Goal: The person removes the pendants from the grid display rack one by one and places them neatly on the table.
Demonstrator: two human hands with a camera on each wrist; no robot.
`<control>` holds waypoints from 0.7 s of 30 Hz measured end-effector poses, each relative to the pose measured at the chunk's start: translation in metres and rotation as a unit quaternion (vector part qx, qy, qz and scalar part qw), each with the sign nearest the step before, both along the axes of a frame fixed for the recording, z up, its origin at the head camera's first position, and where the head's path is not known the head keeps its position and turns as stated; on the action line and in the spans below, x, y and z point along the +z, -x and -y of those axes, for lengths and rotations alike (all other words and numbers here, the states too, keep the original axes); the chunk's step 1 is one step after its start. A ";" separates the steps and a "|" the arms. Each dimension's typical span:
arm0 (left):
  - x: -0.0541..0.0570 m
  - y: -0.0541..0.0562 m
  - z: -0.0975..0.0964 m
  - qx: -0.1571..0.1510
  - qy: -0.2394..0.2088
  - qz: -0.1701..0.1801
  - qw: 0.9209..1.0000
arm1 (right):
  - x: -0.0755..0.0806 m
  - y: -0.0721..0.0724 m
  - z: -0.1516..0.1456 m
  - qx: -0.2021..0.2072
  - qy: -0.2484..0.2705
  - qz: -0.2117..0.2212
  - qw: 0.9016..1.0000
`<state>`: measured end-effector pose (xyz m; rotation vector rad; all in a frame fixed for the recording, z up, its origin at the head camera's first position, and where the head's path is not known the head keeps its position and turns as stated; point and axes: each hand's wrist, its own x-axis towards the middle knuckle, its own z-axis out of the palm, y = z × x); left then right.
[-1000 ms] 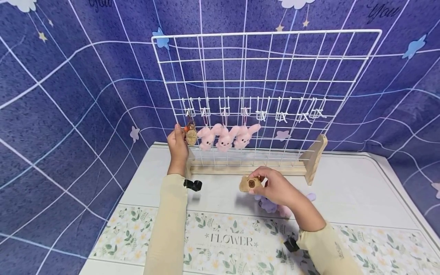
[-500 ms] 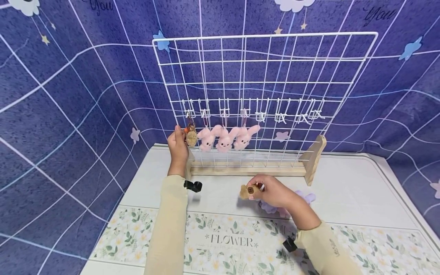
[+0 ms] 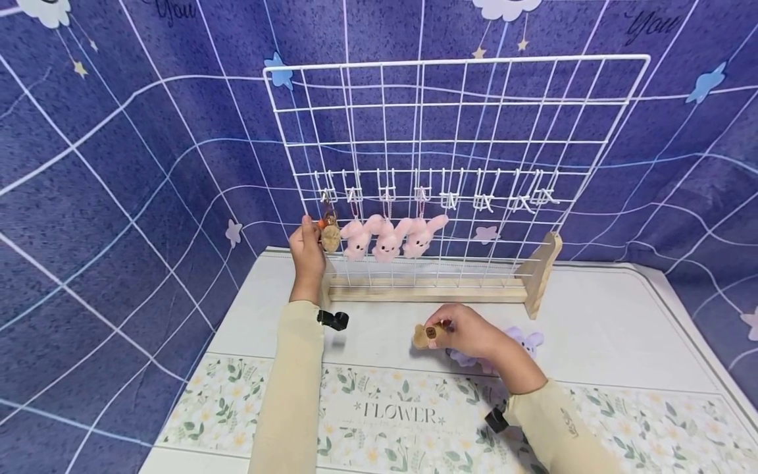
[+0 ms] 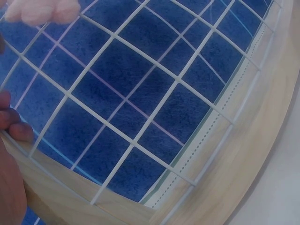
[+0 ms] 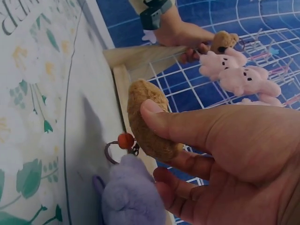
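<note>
My right hand (image 3: pixel 468 329) pinches a small brown plush keychain (image 3: pixel 421 337) between thumb and fingers, low over the table. Its orange bead (image 5: pixel 126 141) and ring hang down in the right wrist view. Close below that hand lies a purple plush (image 5: pixel 131 197), partly hidden in the head view. My left hand (image 3: pixel 306 251) grips the left side of the white wire grid rack, near its wooden stand (image 4: pixel 61 187). Beside its fingers hangs another brown plush keychain (image 3: pixel 330 239). Three pink bunny plushes (image 3: pixel 387 245) hang on hooks to the right of it.
Several white hooks (image 3: pixel 483 203) without plushes line the rack's right half. A wooden base bar (image 3: pixel 426 293) and right foot (image 3: pixel 541 273) support the grid. A flower-printed mat (image 3: pixel 403 415) covers the table's front. Patterned blue cloth (image 3: pixel 148 217) surrounds the table.
My right hand has come down a little toward the table with the brown plush keychain, which has tilted. More of the purple plush shows behind the wrist. My left hand has stayed on the rack.
</note>
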<state>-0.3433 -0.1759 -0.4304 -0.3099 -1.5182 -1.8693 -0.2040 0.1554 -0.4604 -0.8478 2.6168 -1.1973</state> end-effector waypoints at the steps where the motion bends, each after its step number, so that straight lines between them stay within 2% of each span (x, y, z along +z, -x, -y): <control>1: 0.000 0.000 0.000 0.001 -0.001 0.001 1.000 | -0.001 0.000 0.000 0.002 0.000 -0.001 1.000; 5: 0.000 0.000 0.000 0.000 -0.004 0.006 1.000 | -0.007 0.002 0.000 0.001 -0.001 -0.003 1.000; 11: -0.001 0.001 0.000 -0.002 -0.007 0.008 1.000 | -0.012 0.003 0.000 -0.015 -0.004 0.026 1.000; 17: -0.001 0.002 0.000 0.003 -0.005 0.006 1.000 | -0.013 0.003 0.002 -0.029 -0.027 0.042 0.998; 21: 0.000 -0.001 -0.001 0.003 -0.007 0.010 1.000 | -0.014 0.003 0.003 -0.021 -0.047 0.044 0.998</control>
